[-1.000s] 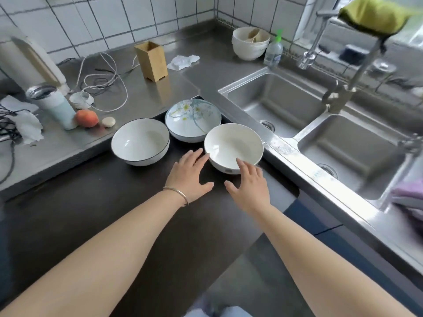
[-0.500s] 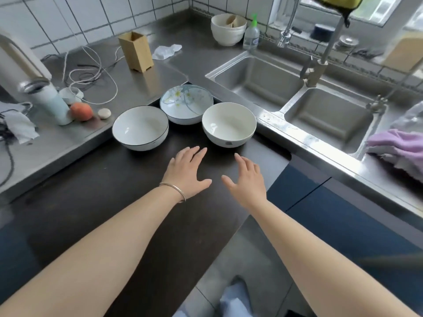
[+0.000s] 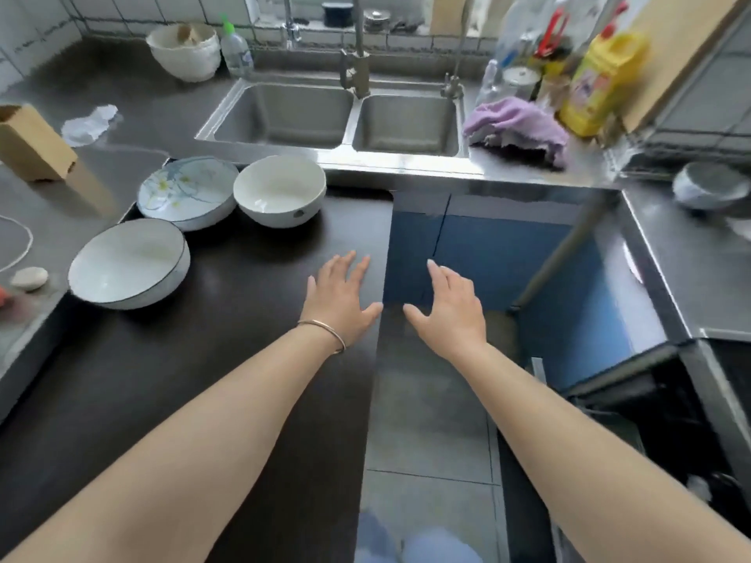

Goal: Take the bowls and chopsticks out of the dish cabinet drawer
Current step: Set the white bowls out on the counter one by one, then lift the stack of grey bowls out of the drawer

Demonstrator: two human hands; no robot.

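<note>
Three bowls stand on the dark countertop: a plain white bowl, a flower-patterned bowl to its left, and a dark-rimmed white bowl nearer me on the left. My left hand hovers open above the counter's right edge, fingers spread, holding nothing. My right hand is open too, over the floor gap just right of that edge. At the lower right an open dark drawer shows, its contents too dark to make out. No chopsticks are visible.
A double steel sink lies behind the bowls, with a purple cloth and a yellow bottle to its right. A wooden holder stands at far left. A stacked white bowl and soap bottle sit at the back.
My view has swung right and both hands have drawn back from the plain white bowl toward the counter's right edge. The bowls stay where they were.
</note>
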